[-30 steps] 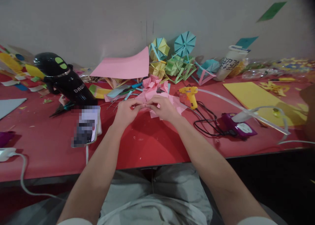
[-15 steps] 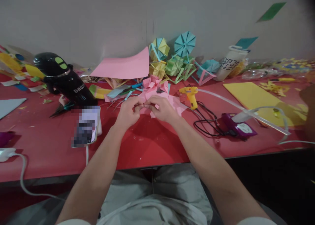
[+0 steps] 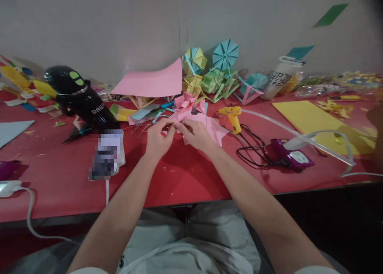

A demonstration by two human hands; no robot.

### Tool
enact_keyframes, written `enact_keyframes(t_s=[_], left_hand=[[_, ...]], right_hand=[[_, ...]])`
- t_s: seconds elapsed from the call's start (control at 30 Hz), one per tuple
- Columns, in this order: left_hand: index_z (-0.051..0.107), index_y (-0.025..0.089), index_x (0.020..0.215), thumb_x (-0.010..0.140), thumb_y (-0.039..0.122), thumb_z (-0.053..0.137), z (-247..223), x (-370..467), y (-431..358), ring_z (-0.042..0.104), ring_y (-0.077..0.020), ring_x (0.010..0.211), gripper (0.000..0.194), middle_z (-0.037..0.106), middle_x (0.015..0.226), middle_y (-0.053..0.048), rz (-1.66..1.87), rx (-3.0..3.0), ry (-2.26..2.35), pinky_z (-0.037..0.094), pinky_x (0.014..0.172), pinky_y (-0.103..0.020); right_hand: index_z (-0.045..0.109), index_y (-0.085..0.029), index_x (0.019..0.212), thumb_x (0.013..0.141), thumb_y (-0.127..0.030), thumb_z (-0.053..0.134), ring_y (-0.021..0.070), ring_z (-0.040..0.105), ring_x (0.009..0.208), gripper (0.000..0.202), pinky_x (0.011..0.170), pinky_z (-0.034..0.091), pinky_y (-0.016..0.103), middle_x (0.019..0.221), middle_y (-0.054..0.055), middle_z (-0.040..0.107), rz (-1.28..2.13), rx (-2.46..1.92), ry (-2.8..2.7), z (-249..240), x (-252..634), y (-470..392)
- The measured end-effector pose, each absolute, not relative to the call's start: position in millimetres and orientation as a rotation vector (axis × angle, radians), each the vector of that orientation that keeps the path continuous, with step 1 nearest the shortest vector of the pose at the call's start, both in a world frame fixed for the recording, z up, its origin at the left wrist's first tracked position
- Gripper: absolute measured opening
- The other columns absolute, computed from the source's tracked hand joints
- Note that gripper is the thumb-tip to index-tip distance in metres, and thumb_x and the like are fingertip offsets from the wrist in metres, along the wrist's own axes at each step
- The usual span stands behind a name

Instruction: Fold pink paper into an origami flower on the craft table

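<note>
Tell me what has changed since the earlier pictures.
The left hand has edged right, bunching closer to the right hand; their fingertips still meet. No clear grasp or release shows. The glue gun, phone and yellow paper stayed put.

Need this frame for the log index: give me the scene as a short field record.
left hand: fingers bent, tips meeting the right's; anything pinched is too small to tell
right hand: fingers bent likewise
beyond hands: loose pink paper pieces
right of paper: yellow glue gun with black cord
far right: purple power socket block, flat yellow sheet
left side: white-edged phone, screen pixelated; shiny black bottle, leaning
by wall: folded blue, yellow and green paper shapes
surface: red tabletop
</note>
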State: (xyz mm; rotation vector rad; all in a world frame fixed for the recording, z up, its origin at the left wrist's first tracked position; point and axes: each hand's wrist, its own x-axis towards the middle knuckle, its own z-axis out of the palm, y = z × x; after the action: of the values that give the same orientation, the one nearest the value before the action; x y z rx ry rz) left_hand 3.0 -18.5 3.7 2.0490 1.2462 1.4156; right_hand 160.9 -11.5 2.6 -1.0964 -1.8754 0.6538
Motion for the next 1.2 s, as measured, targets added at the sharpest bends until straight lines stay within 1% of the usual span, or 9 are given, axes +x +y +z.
enact_keyframes(t_s=[0.23,0.4,0.5,0.63,0.73,0.83,1.0,1.1,1.2], left_hand=[[0.06,0.017,0.085,0.078,0.031,0.066,4,7,-16,0.066,-0.0167,0.084,0.017,0.069,0.089,-0.005,1.232,1.835,1.042,0.054,0.082,-0.031],[0.063,0.016,0.079,0.069,0.034,0.074,4,1,-10,0.065,-0.0167,0.079,0.024,0.068,0.084,-0.005,1.183,1.743,1.009,0.054,0.078,-0.032],[0.066,0.016,0.078,0.069,0.034,0.074,2,-3,-8,0.064,-0.0172,0.08,0.022,0.069,0.084,-0.005,1.155,1.727,1.014,0.054,0.079,-0.033],[0.065,0.017,0.075,0.069,0.029,0.069,-1,-2,-6,0.064,-0.0181,0.079,0.015,0.069,0.082,-0.005,1.157,1.675,1.086,0.053,0.08,-0.035],[0.058,0.018,0.07,0.067,0.02,0.064,-1,0,-7,0.064,-0.0226,0.098,0.008,0.069,0.102,-0.009,1.193,1.755,1.12,0.05,0.09,-0.04],[0.051,0.019,0.069,0.063,0.012,0.062,1,2,-11,0.058,-0.0244,0.115,0.014,0.065,0.117,-0.01,1.207,1.947,1.081,0.042,0.102,-0.044],[0.047,0.02,0.074,0.068,0.014,0.061,1,0,-13,0.061,-0.019,0.094,0.016,0.064,0.092,-0.004,1.223,2.04,1.078,0.045,0.093,-0.039],[0.048,0.02,0.079,0.073,0.024,0.066,0,-1,-10,0.06,-0.0174,0.091,0.019,0.062,0.09,-0.003,1.251,1.959,1.072,0.046,0.09,-0.036],[0.053,0.019,0.082,0.079,0.035,0.064,0,-2,-5,0.058,-0.0147,0.079,0.019,0.06,0.085,-0.001,1.292,1.803,1.116,0.048,0.078,-0.031]], right_hand=[[0.037,-0.021,0.067,0.097,-0.055,0.034,0.0123,0.042,0.061,0.046,0.061,0.034,0.028,0.063,-0.001,0.044,0.666,-1.127,-1.857,0,164,-8],[0.038,-0.021,0.067,0.096,-0.057,0.033,0.0125,0.042,0.062,0.046,0.062,0.034,0.028,0.064,-0.001,0.043,0.733,-1.066,-1.937,-2,168,-6],[0.037,-0.021,0.068,0.095,-0.055,0.035,0.0122,0.041,0.062,0.044,0.062,0.034,0.027,0.064,-0.002,0.042,0.737,-1.04,-1.951,-5,170,-4],[0.038,-0.02,0.068,0.096,-0.045,0.034,0.0122,0.043,0.063,0.037,0.063,0.034,0.027,0.065,-0.001,0.045,0.727,-1.062,-1.993,-5,171,-3],[0.043,-0.019,0.069,0.095,-0.034,0.035,0.0123,0.046,0.063,0.031,0.063,0.034,0.026,0.067,0.0,0.052,0.703,-1.064,-2.067,-3,170,-5],[0.046,-0.019,0.067,0.091,-0.026,0.038,0.0116,0.047,0.06,0.027,0.062,0.034,0.025,0.065,0.0,0.056,0.714,-1.013,-2.126,-1,170,-7],[0.047,-0.018,0.064,0.091,-0.027,0.04,0.0117,0.044,0.058,0.029,0.06,0.031,0.026,0.063,0.002,0.056,0.587,-1.133,-2.112,-1,173,-3],[0.048,-0.018,0.066,0.085,-0.018,0.042,0.0124,0.045,0.062,0.019,0.062,0.032,0.027,0.066,0.002,0.056,0.513,-1.196,-2.059,-3,176,1],[0.046,-0.019,0.068,0.081,-0.014,0.042,0.0123,0.047,0.063,0.015,0.064,0.034,0.026,0.065,0.001,0.054,0.544,-1.138,-2.038,-4,179,3]])
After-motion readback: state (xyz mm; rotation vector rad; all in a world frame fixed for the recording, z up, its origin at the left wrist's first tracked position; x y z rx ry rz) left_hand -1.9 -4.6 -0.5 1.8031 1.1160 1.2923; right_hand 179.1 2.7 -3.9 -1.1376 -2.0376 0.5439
